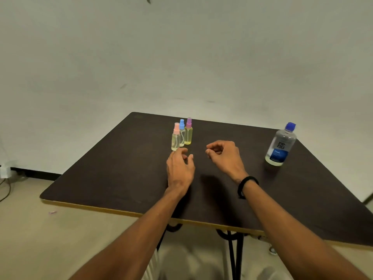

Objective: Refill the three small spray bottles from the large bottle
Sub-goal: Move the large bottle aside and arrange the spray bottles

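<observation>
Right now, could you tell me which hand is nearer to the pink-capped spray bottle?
The left hand. Its fingertips sit just in front of the pink-capped spray bottle, nearly touching it. The right hand hovers farther to the right, between the small bottles and the large bottle.

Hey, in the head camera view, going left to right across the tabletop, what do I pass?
Pink-capped spray bottle → blue-capped spray bottle → purple-capped spray bottle → right hand → large bottle. The left hand overlaps the small bottles, so it is left out.
</observation>
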`<state>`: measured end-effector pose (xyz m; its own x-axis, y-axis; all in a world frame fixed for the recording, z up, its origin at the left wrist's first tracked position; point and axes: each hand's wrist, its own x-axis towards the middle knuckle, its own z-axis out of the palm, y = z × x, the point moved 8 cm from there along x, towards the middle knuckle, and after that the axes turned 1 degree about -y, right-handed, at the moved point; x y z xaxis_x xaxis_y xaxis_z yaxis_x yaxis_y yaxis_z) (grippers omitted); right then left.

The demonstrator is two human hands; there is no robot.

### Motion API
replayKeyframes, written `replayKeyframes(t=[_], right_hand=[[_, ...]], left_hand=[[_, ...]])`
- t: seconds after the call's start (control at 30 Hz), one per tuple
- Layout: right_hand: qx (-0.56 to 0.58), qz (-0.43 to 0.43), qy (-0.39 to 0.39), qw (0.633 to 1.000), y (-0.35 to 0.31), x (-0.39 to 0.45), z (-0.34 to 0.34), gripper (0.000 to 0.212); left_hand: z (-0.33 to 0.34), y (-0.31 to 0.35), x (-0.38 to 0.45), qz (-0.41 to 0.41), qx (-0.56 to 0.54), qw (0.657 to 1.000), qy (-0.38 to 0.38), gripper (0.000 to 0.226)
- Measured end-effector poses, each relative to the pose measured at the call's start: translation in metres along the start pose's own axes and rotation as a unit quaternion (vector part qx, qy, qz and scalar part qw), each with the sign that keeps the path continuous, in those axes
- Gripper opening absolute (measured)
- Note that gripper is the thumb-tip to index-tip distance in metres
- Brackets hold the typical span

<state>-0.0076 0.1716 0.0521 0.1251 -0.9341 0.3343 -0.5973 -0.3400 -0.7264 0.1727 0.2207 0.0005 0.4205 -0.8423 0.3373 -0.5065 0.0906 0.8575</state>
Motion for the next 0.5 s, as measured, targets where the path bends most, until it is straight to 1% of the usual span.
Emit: replayKeyframes(t=[0.07, 0.2, 0.33, 0.4, 0.5], right_hand=[[-0.014, -0.003, 0.001, 1.0, -0.001, -0.011, -0.019, 0.011], [-0.039, -0.002, -0.002, 0.999, 0.005, -0.031, -0.055, 0.014], [-0.065, 0.013, 0.011, 0.998, 0.025, -0.044, -0.086, 0.019], [-0.071, 0.028, 0.038, 0.996, 0.04, -0.05, -0.106, 0.021], [-0.067, 0.071, 0.115, 0.989, 0.069, -0.053, -0.141, 0.022]], left_hand=[[0.012, 0.018, -0.015, 0.024, -0.003, 0.999, -0.044, 0.028], [0.039, 0.061, -0.037, 0.061, -0.026, 0.991, -0.119, 0.031], [0.068, 0.098, -0.046, 0.082, -0.039, 0.983, -0.16, 0.033], [0.089, 0.112, -0.049, 0.083, -0.046, 0.979, -0.183, 0.035], [0.116, 0.129, -0.048, 0.095, -0.043, 0.974, -0.199, 0.035]])
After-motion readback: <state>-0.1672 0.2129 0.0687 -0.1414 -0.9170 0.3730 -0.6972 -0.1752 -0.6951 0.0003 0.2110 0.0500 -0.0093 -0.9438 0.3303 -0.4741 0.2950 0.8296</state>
